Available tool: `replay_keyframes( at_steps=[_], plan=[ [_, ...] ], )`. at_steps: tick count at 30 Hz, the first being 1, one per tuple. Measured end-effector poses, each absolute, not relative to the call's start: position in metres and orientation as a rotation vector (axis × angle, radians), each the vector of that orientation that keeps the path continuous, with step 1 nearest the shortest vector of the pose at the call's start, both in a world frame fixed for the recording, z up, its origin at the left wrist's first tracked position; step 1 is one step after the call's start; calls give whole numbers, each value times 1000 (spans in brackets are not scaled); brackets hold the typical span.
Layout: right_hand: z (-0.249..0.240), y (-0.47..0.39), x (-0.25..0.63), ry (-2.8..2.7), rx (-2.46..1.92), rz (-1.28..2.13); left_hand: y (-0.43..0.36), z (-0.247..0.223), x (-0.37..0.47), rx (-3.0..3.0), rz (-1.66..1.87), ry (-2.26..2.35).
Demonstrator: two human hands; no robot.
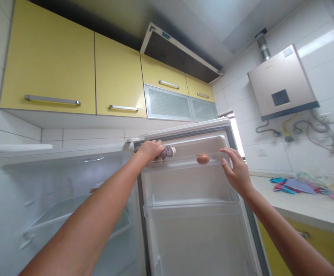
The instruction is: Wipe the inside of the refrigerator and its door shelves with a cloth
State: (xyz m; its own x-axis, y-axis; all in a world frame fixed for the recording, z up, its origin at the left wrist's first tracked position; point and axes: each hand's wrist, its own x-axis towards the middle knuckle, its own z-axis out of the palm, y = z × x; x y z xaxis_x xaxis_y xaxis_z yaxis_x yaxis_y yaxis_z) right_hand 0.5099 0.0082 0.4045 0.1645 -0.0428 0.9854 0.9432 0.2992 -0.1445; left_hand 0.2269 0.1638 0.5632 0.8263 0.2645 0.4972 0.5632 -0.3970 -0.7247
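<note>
My left hand (150, 150) reaches to the left end of the top door shelf (181, 165), its fingers closed over a mottled purple-grey, roughly cylindrical thing (168, 152) with a pale end. What kind of thing it is I cannot make out, and the hand covers much of it. A brown egg (203, 159) rests in the same clear shelf, right of that thing. To the right of the egg, my right hand (236, 170) is apart from it, thumb and fingers spread, with nothing held. The fingertips are close to the shelf's right end.
The fridge door (190, 237) stands open, with a lower clear shelf (192, 210). Inside the fridge is a glass shelf (60, 209) holding a small, partly hidden thing. Yellow cabinets (54, 61) hang above. On the right counter (313, 205) lie colourful cloths (299, 186); a water heater (282, 84) hangs over it.
</note>
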Motion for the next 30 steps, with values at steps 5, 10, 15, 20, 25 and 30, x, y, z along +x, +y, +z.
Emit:
replay_keyframes(
  at_steps=[5,10,15,20,25,30],
  plan=[
    [405,8,506,-1156,-1002,-895,159,565,235,-2014,-394,-649],
    [406,7,502,-1124,-1013,-885,143,560,270,-2040,-540,-625],
    [405,5,499,-1122,-1026,-893,118,560,323,-2088,-645,-544],
    [406,5,500,-1133,-1035,-891,94,561,372,-2127,-671,-416],
    [406,7,503,-1156,-1022,-900,78,562,401,-2128,-678,-310],
    [404,7,506,-1173,-1038,-917,87,563,387,-2114,-669,-309]
  ],
)
